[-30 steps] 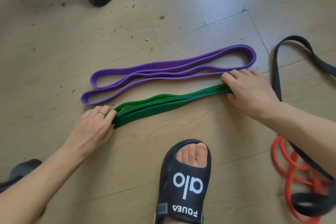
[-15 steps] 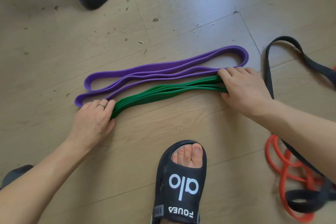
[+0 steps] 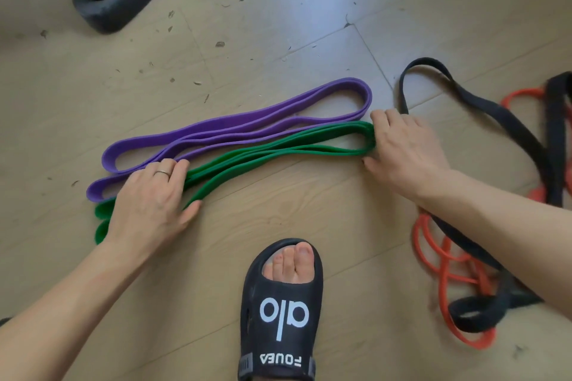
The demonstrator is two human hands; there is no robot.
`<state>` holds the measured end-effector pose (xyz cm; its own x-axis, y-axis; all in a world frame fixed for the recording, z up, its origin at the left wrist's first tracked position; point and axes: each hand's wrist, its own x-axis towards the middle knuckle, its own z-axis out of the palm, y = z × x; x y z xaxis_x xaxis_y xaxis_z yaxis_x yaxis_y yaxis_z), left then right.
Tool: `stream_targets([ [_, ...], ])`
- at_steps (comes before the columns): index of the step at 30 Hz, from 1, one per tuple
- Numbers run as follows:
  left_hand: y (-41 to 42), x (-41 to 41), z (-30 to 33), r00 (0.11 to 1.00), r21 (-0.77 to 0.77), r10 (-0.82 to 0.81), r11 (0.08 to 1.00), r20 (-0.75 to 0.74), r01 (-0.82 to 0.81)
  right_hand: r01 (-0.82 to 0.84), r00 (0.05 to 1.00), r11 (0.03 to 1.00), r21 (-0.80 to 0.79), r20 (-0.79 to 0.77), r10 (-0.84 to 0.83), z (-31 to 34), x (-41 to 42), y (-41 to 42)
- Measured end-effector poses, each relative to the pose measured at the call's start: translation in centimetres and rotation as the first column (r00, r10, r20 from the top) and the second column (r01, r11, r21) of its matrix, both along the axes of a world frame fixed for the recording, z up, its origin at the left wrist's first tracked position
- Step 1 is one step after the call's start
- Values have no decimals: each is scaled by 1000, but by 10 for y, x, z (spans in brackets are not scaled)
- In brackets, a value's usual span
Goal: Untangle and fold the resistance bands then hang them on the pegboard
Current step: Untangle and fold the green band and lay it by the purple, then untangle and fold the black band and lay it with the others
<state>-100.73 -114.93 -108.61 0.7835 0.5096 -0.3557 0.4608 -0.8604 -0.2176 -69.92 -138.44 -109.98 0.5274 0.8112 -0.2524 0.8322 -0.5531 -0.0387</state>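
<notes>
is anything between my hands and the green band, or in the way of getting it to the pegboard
Nothing is between them: the left hand lies flat on the green band near its left end, and the right hand is at its right end. The purple band lies right alongside. No pegboard is in view, so that path cannot be judged.

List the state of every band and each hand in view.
green band: folded flat on floor, held at both ends
purple band: folded, lying free beside green
black band: loose, tangled with orange
orange band: tangled, unfolded
left hand: pressing green band's end
right hand: gripping green band's other end
</notes>
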Motion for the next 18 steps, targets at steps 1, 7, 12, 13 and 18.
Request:
stream_targets([
  [1,-3,9,2,1000,3,-19,1000,12,19,30,1000,1000,8,-2,-30,1,2,-7],
  [7,-35,90,11,962,-61,-197,975,190,211,300,954,954,2,-9,-300,4,10,-50],
  [12,-86,154,12,879,-118,-370,901,300,419,394,898,906,-152,-145,-415,-6,6,-68],
  [13,-95,164,11,864,-130,-393,884,313,449,417,879,896,-152,-182,-440,-9,5,-69],
  [18,-134,201,10,792,-161,-509,798,337,581,510,795,845,-161,-285,-535,-5,3,-70],
])
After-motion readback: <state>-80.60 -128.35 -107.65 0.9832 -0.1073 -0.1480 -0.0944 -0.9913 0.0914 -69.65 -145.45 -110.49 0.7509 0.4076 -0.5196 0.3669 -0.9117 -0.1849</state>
